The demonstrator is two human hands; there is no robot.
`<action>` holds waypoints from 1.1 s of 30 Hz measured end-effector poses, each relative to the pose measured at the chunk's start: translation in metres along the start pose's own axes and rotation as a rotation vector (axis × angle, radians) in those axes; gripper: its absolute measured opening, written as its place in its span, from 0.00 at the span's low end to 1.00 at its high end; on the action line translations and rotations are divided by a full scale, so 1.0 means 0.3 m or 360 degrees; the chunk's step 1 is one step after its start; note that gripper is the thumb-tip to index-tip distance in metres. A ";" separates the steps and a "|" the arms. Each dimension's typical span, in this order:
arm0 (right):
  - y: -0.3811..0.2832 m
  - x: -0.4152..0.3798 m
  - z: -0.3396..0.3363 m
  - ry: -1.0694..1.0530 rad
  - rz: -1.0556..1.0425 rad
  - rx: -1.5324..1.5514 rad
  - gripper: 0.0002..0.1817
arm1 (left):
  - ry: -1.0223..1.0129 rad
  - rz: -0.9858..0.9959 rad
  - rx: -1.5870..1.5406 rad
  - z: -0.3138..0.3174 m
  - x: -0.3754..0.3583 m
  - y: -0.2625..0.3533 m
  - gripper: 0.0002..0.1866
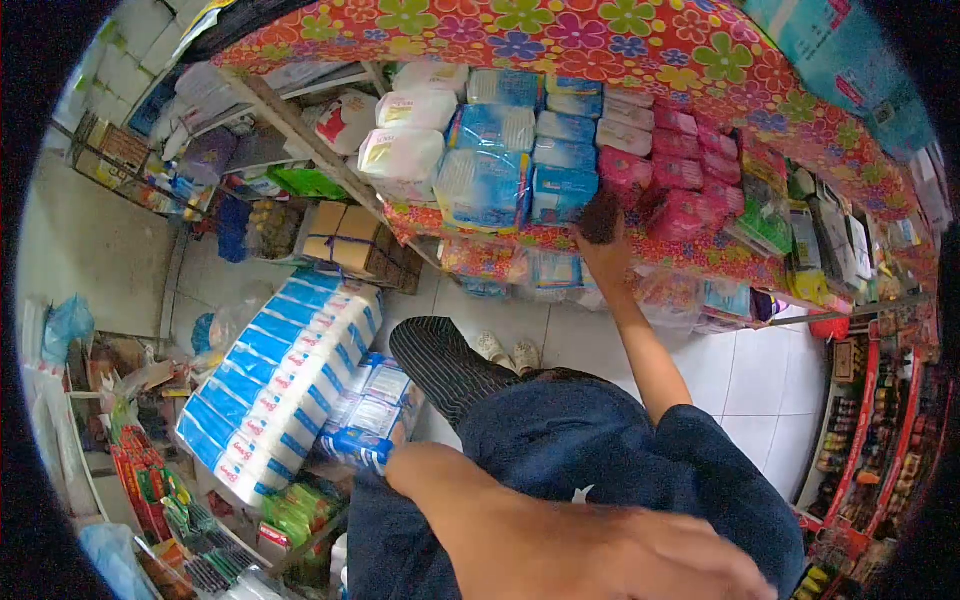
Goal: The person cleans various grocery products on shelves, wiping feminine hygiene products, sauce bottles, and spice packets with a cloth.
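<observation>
My right hand (608,255) reaches out to the shelf. It is closed on a dark brown, rough-looking wad (600,218), whose exact kind I cannot make out. The wad is at the shelf's front edge, between blue packs (563,190) and pink packs (683,212). Close to the camera, in front of my dark shirt, my left hand (650,555) has its fingers stretched out to the right. It holds nothing visible, and part of it runs past the bottom of the view.
White packs (403,160) and larger blue-and-white packs (483,185) fill the shelf's left side. A big wrapped bundle of tissue packs (285,375) lies at left, near a cardboard box (345,238). Racks of small goods (880,440) stand at right.
</observation>
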State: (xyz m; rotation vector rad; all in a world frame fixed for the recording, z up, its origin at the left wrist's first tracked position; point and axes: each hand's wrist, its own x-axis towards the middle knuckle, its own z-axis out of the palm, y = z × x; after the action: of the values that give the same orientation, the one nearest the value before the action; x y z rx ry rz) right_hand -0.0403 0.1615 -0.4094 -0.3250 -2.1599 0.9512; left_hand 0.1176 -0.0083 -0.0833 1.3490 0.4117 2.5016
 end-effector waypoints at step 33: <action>0.093 -0.118 -0.345 0.0298 0.0471 -0.0479 0.35 | 0.1396 -0.0803 0.1211 -0.556 -0.182 -0.267 0.05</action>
State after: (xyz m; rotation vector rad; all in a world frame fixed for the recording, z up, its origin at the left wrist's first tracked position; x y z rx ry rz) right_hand 0.0568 0.2184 -0.4016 -0.8652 -2.1139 0.7144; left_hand 0.0140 0.0259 -0.2426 0.1068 1.7455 2.3946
